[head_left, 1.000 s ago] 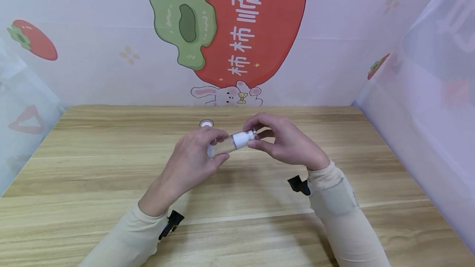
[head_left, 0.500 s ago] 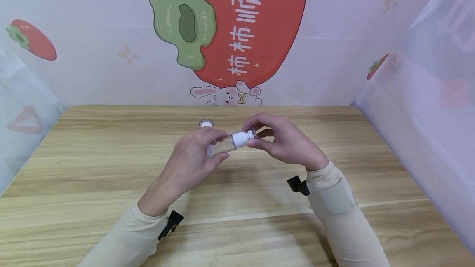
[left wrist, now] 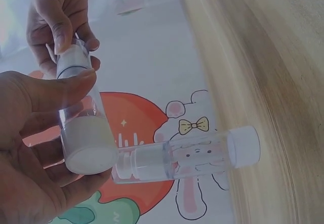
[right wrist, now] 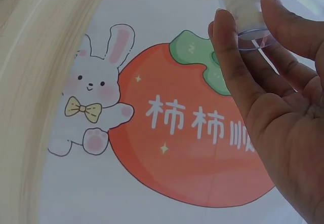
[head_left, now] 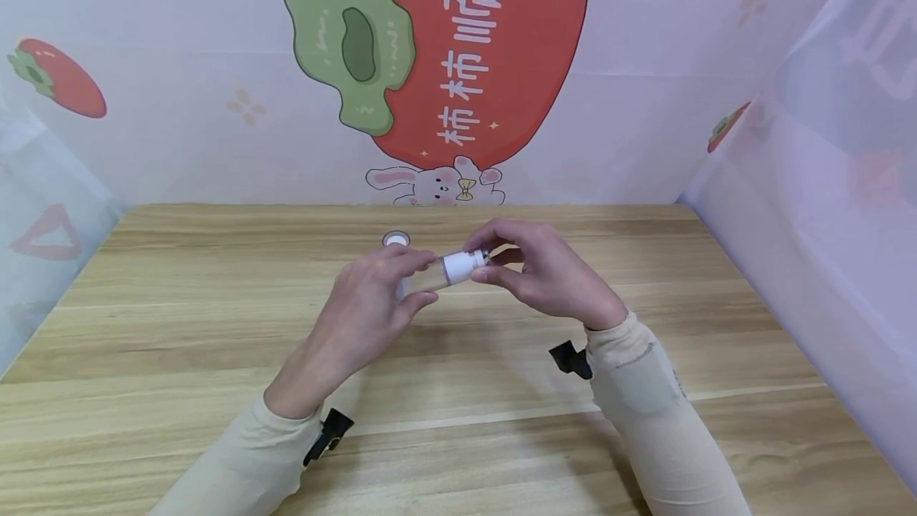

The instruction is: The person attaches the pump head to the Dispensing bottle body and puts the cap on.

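Note:
A clear plastic pump bottle (head_left: 457, 267) with a white collar is held tilted between both hands above the table. My left hand (head_left: 368, 297) grips its lower end, thumb on one side and fingers on the other. With thumb and fingers, my right hand (head_left: 552, 273) pinches the clear-capped upper end. In the left wrist view, the held bottle's white base (left wrist: 91, 150) faces the camera. From the right wrist, its clear cap rim (right wrist: 253, 37) shows between thumb and fingers. A second similar bottle (left wrist: 192, 155) stands upright on the table, just beyond my left hand.
The wood-grain table (head_left: 444, 436) reaches back to a white printed backdrop (head_left: 179, 142) with a large red persimmon and a rabbit. Similar sheets (head_left: 831, 181) rise along both sides. Black wrist mounts (head_left: 571, 358) stick out from both sleeves.
The hands and the held bottle shift slightly left in the head view, and the whole scene drifts a little the same way. Both grips look the same.

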Available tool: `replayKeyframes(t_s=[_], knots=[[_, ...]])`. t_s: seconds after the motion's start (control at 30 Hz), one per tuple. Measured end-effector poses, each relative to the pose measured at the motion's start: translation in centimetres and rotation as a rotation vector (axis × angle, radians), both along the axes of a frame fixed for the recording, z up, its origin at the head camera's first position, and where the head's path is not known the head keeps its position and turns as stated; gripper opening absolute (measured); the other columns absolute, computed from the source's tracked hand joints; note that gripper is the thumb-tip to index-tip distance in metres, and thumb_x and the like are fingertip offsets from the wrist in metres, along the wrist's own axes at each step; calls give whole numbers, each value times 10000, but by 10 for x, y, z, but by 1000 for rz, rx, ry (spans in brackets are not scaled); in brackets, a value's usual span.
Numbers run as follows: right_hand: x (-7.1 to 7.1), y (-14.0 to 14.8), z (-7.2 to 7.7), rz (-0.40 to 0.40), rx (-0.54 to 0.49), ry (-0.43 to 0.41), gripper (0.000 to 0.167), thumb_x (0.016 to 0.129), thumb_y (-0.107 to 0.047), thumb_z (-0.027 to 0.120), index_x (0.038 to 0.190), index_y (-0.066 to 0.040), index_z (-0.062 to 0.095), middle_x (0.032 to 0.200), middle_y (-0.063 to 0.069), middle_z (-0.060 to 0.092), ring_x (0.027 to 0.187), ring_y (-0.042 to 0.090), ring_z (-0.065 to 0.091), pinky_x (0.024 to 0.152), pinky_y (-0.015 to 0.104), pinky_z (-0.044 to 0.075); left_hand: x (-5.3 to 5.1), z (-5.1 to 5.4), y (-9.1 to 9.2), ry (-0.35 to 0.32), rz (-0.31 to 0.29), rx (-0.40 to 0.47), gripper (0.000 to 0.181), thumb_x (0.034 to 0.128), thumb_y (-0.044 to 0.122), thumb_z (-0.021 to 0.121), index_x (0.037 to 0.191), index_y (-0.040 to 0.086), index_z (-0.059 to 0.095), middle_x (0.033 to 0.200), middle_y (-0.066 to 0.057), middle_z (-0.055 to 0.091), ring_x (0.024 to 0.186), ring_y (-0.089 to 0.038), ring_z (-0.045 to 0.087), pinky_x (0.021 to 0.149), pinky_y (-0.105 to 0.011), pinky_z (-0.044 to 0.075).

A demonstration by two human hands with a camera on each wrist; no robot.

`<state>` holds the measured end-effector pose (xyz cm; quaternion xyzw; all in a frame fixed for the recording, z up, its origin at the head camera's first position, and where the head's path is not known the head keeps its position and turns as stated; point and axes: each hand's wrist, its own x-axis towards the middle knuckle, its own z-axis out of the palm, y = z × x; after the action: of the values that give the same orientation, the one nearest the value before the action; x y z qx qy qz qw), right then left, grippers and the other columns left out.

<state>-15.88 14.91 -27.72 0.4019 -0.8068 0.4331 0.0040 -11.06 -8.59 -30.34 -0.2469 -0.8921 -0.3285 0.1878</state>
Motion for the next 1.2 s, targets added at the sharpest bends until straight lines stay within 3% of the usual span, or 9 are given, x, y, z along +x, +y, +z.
replayKeyframes(t_s=[0.73, 1.2], knots=[[2, -3, 1, -9, -25, 0, 266, 848, 6, 797, 1095, -18, 704, 1051, 23, 713, 907, 145, 686, 818, 316, 586, 1, 3, -2, -20, -10, 38, 398, 710, 27, 913, 1083, 38, 774, 931, -57, 702, 679, -185, 532, 529, -305, 410], [4, -4, 3, -19, -27, 4, 260, 840, 25, 798, 1080, -2, 701, 1026, 30, 716, 885, 147, 692, 811, 312, 589, 0, 3, 0, -6, -10, 50, 409, 703, 19, 917, 1084, 6, 769, 998, -101, 737, 783, -234, 640, 595, -321, 478]])
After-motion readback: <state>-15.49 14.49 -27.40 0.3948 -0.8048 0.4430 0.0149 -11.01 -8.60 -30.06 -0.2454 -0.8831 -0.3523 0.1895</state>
